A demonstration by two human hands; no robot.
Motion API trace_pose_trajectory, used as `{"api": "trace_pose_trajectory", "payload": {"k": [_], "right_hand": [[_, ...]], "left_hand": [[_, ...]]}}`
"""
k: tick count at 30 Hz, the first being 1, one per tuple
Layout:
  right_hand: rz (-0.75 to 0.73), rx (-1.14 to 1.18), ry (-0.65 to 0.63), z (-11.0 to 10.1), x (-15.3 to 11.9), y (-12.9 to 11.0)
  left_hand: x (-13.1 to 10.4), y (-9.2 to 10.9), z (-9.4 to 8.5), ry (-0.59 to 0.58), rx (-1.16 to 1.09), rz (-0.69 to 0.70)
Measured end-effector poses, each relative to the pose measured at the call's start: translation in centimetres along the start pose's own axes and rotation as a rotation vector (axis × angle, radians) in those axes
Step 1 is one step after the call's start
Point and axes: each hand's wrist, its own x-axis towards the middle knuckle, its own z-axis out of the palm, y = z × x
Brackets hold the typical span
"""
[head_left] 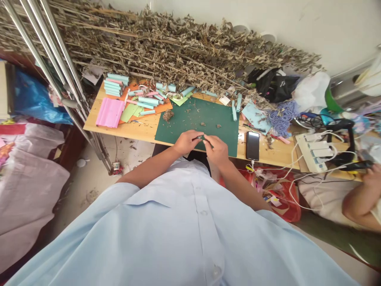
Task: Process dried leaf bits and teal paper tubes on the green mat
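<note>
My left hand (187, 142) and my right hand (216, 149) meet at the near edge of a green cutting mat (190, 115). Both are closed, fingertips pinched together around something small and greyish that I cannot make out. Just beyond them on the mat lie two small brown clumps of dried plant, a left clump (203, 124) and a right clump (218, 126). A bigger dried clump (168, 115) sits at the mat's left side, with loose crumbs scattered about.
Dried plant stalks (166, 43) are heaped along the back. Blue paper rolls (148, 101) and pink paper (110, 113) lie left. A phone (253, 145), purple cord (281, 117) and power strip (314, 151) are right. Another person's arm (361, 198) shows far right; metal poles (55, 59) stand left.
</note>
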Motion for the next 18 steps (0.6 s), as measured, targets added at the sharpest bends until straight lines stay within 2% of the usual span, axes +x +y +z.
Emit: {"api": "trace_pose_trajectory", "payload": {"k": [5, 9, 11, 14, 18], "right_hand": [[0.102, 0.139, 0.049, -0.1, -0.9, 1.8], [0.146, 0.214, 0.069, -0.1, -0.6, 3.6], [0.156, 0.258, 0.076, 0.1, -0.2, 4.6], [0.225, 0.321, 0.101, 0.6, 0.0, 6.0], [0.282, 0.381, 0.091, 0.9, -0.3, 6.7]], "left_hand": [[-0.1, 0.3, 0.0, 0.015, 0.050, -0.009], [-0.1, 1.0, -0.3, 0.026, 0.039, -0.024], [0.0, 1.3, -0.5, 0.024, 0.003, -0.074], [0.4, 1.8, -0.5, 0.114, -0.151, -0.295], [1.9, 2.8, -0.8, 0.387, -0.629, -0.656]]}}
